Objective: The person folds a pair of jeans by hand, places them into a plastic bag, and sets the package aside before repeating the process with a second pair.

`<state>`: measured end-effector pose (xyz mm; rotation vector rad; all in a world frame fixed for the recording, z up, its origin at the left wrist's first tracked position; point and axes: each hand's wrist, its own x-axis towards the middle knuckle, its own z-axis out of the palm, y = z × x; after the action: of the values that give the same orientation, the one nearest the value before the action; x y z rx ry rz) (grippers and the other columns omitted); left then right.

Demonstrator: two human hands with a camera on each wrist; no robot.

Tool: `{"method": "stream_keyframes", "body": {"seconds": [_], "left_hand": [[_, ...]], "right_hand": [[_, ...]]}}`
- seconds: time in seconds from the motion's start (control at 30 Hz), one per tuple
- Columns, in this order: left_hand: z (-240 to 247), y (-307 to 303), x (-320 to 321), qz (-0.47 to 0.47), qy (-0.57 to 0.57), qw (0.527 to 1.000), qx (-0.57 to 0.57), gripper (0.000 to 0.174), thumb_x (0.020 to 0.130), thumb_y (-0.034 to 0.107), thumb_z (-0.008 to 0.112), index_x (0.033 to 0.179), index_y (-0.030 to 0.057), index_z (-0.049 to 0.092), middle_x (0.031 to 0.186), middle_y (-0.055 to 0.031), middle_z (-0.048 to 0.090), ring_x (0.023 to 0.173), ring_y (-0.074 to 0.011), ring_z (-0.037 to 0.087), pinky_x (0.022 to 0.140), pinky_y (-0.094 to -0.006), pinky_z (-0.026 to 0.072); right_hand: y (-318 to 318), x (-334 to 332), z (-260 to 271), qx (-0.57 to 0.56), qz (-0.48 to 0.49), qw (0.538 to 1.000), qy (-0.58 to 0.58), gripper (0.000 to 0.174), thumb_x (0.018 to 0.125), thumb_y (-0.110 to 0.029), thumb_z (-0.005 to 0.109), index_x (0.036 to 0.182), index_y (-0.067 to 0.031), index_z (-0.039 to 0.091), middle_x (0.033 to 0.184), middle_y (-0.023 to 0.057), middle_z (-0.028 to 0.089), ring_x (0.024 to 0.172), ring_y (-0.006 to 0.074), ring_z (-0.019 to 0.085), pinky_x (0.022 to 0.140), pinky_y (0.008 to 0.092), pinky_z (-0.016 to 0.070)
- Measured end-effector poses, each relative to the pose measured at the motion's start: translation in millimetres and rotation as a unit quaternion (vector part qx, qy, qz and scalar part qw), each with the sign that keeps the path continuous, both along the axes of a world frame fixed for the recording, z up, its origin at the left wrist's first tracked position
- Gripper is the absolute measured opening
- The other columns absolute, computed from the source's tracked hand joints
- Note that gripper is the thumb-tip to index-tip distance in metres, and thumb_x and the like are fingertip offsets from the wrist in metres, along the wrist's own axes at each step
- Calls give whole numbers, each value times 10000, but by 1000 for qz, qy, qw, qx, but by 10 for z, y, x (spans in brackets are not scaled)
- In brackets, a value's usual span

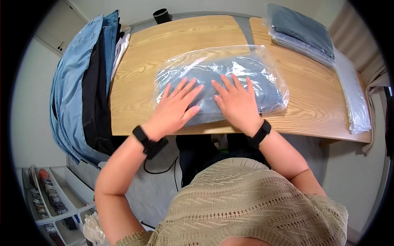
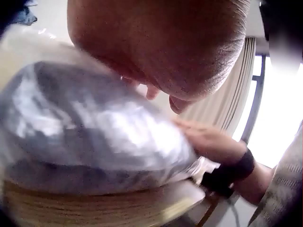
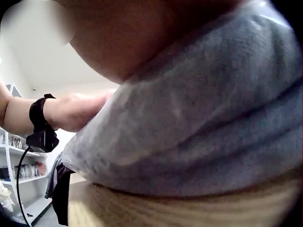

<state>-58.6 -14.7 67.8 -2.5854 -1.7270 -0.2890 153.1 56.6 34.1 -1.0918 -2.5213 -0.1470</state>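
Folded light-blue jeans (image 1: 213, 76) lie inside a clear plastic bag (image 1: 269, 67) near the table's front edge. My left hand (image 1: 174, 108) lies spread on the left part of the bag, fingers straight and pointing away from me. On the right part rests my right hand (image 1: 240, 102), its fingers also straight and fanned out. Neither hand grips anything. In the left wrist view the bagged jeans (image 2: 90, 127) bulge above the wooden tabletop, beneath the hand. The right wrist view shows the denim (image 3: 208, 123) through the plastic, with the palm against it.
Several pairs of jeans (image 1: 76, 78), blue and black, hang over the table's left edge. Bagged dark jeans (image 1: 301, 33) are stacked at the back right. Flat clear bags (image 1: 353, 96) lie along the right edge. A black cup (image 1: 162, 16) stands behind the wooden table (image 1: 139, 49).
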Motion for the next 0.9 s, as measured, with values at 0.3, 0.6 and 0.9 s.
{"method": "stream_keyframes", "body": {"seconds": [0.3,0.6,0.9], "left_hand": [[-87,201,-102,-1,47,997,-67,666,880,558,451,1440,216,340,1503,-123,283,1377,-394,238,1052,-632,206],[-109,271,-87,3,22,989,-145,591,885,477,490,1410,221,400,1468,-120,354,1367,-385,267,1064,-620,196],[-123,270,-100,3,12,989,-148,577,898,461,482,1409,208,400,1472,-117,351,1380,-375,246,1076,-612,179]], "right_hand": [[246,204,128,-36,-25,997,-60,499,906,-525,461,1343,-285,490,1422,92,424,1312,386,355,1025,591,286],[330,193,59,-126,-14,988,-92,526,909,-574,411,1322,-267,521,1412,110,439,1309,379,371,1041,559,269],[339,170,77,-137,-13,987,-87,530,914,-550,416,1317,-224,527,1377,114,478,1289,362,404,1044,540,272]]}}
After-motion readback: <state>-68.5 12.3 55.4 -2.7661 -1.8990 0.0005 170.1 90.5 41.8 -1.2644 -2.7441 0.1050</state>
